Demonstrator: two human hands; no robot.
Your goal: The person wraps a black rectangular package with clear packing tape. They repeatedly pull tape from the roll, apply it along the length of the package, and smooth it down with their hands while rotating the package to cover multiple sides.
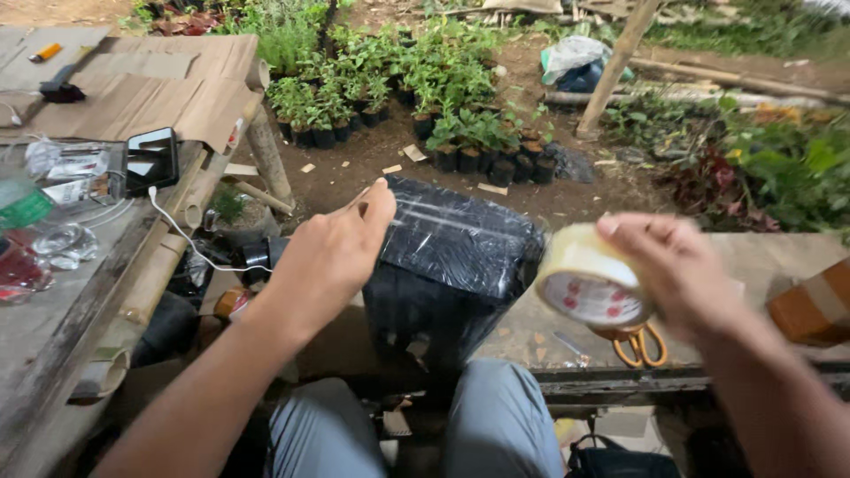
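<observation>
Head view: the left hand point(332, 252) stretches forward, fingers extended and pressed together, fingertips at the top left corner of the black wrapped box point(452, 265). The right hand point(677, 265) is curled around a roll of clear tape point(589, 283), gripping it just right of the box. Orange-handled scissors point(639, 345) lie on the bench point(753, 257) beneath the roll. Open ground sits beyond the box; the cluttered table point(53, 327) crowds the left.

The box point(452, 257) is wrapped in glossy black plastic film, creased and shiny. The tape roll point(589, 283) is smooth, clear-tan plastic on a paper core. Matt brown cardboard point(159, 88) lies on rough, weathered wood of the table point(62, 327). The scissors point(639, 345) have orange plastic handles.
</observation>
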